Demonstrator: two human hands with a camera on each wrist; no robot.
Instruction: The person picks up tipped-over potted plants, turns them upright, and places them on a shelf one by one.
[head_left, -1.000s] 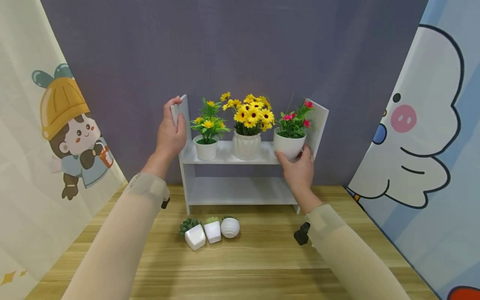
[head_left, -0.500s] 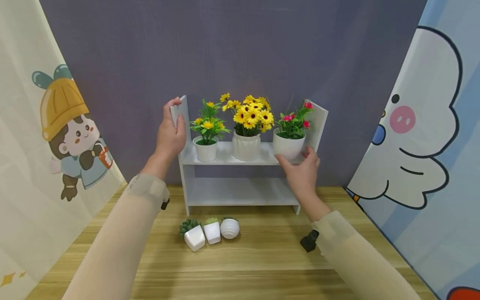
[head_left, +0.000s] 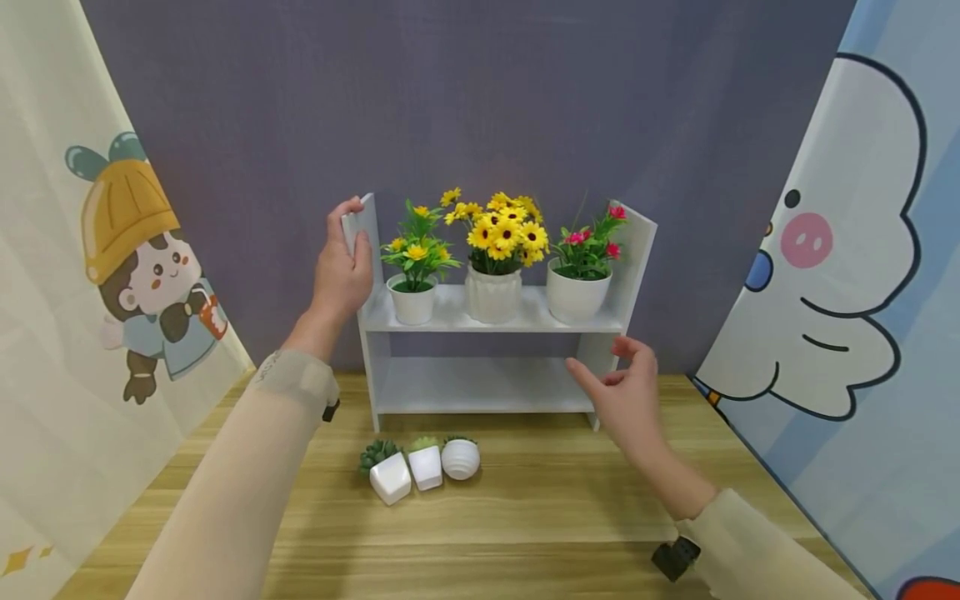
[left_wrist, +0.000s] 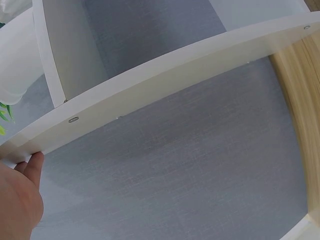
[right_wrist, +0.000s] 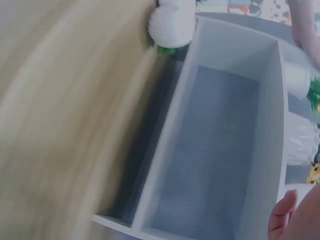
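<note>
Head view: left hand clamped on top of left side panel of white shelf, fingers wrapped over panel edge; shelf parked at back edge of wooden table, against grey backdrop. Right hand in air just off shelf's right front corner, fingers loosely spread, gripping nothing. Pink flower pot at right end of upper board, yellow sunflower pot mid, small yellow pot left. Three small succulent pots on table ahead of shelf. Cartoon curtains both sides. Left wrist view: thumb touching end of white panel, grey backdrop behind, wood strip at right edge. Right wrist view: blurred; shelf interior, fingertip at lower right corner, free of it.
</note>
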